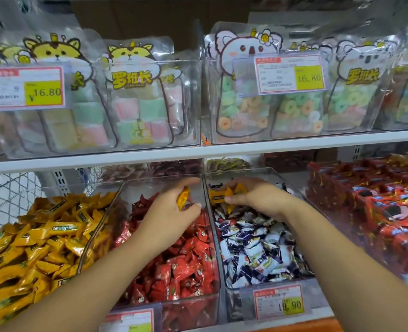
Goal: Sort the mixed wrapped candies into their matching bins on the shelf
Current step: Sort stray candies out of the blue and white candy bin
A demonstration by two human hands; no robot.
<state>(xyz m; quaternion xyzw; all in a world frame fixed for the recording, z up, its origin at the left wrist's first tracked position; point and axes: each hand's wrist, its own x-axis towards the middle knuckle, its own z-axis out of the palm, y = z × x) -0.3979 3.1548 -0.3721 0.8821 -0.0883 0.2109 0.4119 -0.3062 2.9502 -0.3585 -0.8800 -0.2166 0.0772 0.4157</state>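
- Now, the left hand [167,212] pinches one yellow-wrapped candy [183,198] between thumb and curled fingers, above the far part of the red candy bin [147,188].
- Its wrist is bent a little to the right, and the forearm comes from the near left, across the red candies [183,264].
- The right hand [258,195] grips a small bunch of yellow candies [223,194], palm down, thumb under them, at the far end of the white-and-blue candy bin [236,298].
- I judge that these yellow pieces were strays in wrong bins, so both hands hold them lifted and do not lay them down.
- Their matching place, the yellow candy bin [83,188], stands at the left, just beside the red one, so both hands must travel left.
- White-and-blue candies [255,248] lie under the right forearm.
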